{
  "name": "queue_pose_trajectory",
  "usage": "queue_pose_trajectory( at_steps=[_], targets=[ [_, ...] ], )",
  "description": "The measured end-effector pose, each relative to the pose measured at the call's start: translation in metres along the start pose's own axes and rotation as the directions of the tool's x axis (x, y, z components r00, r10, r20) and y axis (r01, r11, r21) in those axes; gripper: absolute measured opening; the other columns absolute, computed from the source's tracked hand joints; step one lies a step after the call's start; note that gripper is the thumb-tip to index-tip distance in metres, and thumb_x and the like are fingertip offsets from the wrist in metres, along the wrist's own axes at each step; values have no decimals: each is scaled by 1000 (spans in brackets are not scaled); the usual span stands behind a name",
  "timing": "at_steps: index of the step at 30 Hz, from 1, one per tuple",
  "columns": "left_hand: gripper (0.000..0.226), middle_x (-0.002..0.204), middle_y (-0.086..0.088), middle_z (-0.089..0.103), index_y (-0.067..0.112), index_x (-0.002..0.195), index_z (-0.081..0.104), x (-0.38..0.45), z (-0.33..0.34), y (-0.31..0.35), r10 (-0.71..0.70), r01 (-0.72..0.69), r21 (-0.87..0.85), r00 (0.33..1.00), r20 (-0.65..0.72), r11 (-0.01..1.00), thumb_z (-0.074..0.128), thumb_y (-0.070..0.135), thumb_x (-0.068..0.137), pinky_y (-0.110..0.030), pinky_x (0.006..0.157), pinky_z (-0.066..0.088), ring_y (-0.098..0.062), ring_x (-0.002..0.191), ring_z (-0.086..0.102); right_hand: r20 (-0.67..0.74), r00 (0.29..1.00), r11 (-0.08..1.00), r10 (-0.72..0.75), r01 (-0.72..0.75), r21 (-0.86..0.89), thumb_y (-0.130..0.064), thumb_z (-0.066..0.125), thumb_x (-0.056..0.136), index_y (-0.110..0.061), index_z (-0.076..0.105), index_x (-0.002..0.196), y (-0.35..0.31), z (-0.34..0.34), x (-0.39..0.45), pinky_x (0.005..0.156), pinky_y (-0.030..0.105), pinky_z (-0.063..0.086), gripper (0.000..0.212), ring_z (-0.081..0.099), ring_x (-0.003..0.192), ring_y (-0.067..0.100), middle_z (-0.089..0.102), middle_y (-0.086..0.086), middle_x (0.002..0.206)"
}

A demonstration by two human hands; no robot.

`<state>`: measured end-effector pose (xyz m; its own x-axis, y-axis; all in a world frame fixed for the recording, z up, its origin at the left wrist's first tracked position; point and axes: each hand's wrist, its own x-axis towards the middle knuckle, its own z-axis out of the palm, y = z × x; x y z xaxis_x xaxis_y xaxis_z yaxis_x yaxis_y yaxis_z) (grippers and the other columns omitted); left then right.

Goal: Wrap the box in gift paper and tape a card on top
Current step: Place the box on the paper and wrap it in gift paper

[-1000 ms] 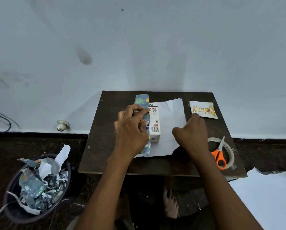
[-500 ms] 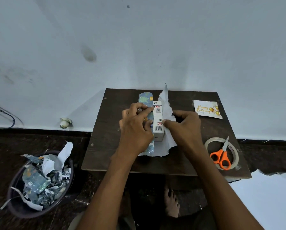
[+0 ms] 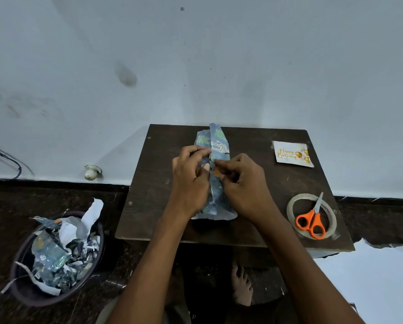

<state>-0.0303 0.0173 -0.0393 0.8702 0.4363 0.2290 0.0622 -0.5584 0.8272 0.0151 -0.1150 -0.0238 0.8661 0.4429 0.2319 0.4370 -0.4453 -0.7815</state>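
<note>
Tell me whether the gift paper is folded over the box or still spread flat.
Folded over: the gift paper covers the box, both flaps meeting along the top, pinched by left hand and right hand.

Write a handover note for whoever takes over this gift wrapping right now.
Left hand: fingers pinch the gift paper from the left.
Right hand: fingers pinch the overlapping flap at the seam from the right.
The box is fully hidden inside the paper, lying lengthwise at the middle of the table.
Card: flat at the far right corner. Tape roll with the orange scissors lying across it: near right.
Done: both long flaps are folded over the box.
Left: tape the seam, fold and tape both ends, tape the card on top.
</note>
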Motion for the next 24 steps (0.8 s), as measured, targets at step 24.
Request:
queue_pose_trajectory(
  at_steps=[24],
  targets=[
    [42, 143, 3, 40, 14, 137, 62, -6, 5, 5, 13, -14, 195, 1000, 4, 981, 67, 11, 95, -23, 101, 36, -8, 121, 28, -382, 837, 764, 391, -527, -373, -14, 66, 79, -10, 70, 73, 36, -79, -53, 63, 30, 39, 8, 56, 69, 27, 66, 9, 77]
  ],
)
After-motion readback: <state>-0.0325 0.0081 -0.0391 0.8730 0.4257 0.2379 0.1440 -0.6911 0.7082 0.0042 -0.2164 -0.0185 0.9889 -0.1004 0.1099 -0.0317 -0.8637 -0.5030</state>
